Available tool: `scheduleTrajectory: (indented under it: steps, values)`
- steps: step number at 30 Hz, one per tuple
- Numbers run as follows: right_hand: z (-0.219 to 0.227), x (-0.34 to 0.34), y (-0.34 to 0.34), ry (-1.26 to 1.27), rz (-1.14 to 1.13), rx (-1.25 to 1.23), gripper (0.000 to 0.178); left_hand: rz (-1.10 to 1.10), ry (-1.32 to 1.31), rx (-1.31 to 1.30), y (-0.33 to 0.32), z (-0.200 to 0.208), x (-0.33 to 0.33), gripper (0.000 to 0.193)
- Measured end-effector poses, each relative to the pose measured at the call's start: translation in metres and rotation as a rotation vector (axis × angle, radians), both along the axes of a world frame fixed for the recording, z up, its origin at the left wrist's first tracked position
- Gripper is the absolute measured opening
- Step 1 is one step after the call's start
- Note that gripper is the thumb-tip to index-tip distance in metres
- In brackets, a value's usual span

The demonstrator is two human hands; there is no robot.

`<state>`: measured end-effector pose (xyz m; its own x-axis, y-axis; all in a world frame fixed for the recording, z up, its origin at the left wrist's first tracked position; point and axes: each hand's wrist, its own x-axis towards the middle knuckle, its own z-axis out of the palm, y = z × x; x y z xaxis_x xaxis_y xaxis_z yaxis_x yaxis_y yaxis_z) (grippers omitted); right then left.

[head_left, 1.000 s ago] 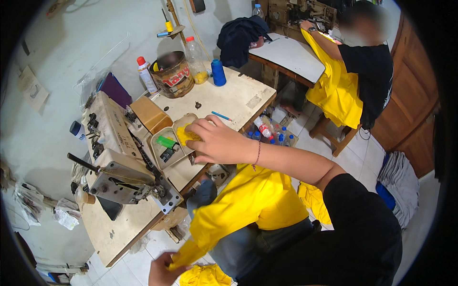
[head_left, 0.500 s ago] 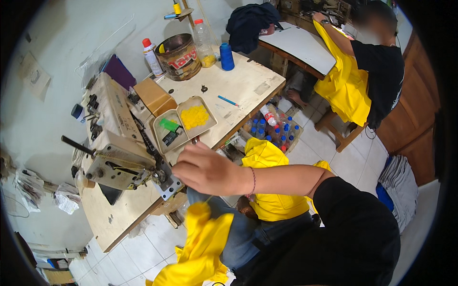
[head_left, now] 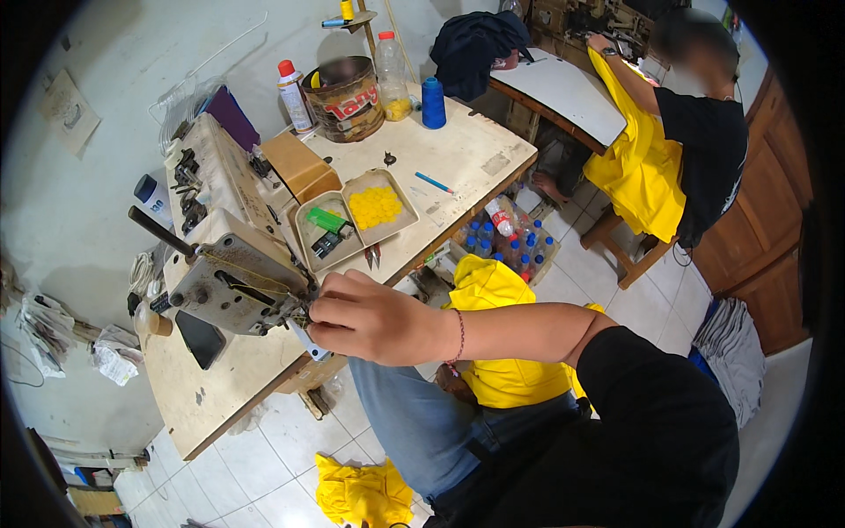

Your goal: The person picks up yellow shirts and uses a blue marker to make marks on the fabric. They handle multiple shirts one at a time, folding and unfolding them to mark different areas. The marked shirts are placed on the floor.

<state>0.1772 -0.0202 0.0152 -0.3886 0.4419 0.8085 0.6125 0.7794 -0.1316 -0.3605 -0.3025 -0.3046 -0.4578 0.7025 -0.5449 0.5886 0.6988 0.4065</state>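
Head view: our right hand (head_left: 378,319) is at the front end of our sewing machine (head_left: 198,273), fingers bunched; whether they pinch anything, we cannot tell.
Left hand: out of our sight.
Machine care: we should keep fingertips clear, wrist steady.
Tray (head_left: 380,232): yellow pieces (head_left: 374,206) right; green piece (head_left: 326,220), black pieces (head_left: 325,245) left.
Bottle (head_left: 392,70): yellow bits (head_left: 399,110) at bottom.
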Motion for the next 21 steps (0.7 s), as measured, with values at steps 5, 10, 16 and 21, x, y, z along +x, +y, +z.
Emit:
scheduleTrajectory:
  steps: [5,10,16,21]
  values:
    - [-0.005,-0.001,0.013,0.289,0.067,-0.294,0.024,-0.285,-0.131,0.569,0.057,0.028,0.086,0.035]
    - [0.007,0.006,0.007,0.489,0.135,-0.613,0.029,-0.772,-0.267,0.871,0.142,0.137,0.258,0.027]
    - [0.001,0.0,0.013,0.479,0.153,-0.604,0.028,-1.463,-0.587,0.788,0.173,0.171,0.422,0.033]
    - [0.002,0.006,0.014,0.434,0.154,-0.617,0.028,-1.648,-0.56,0.907,0.173,0.12,0.496,0.039]
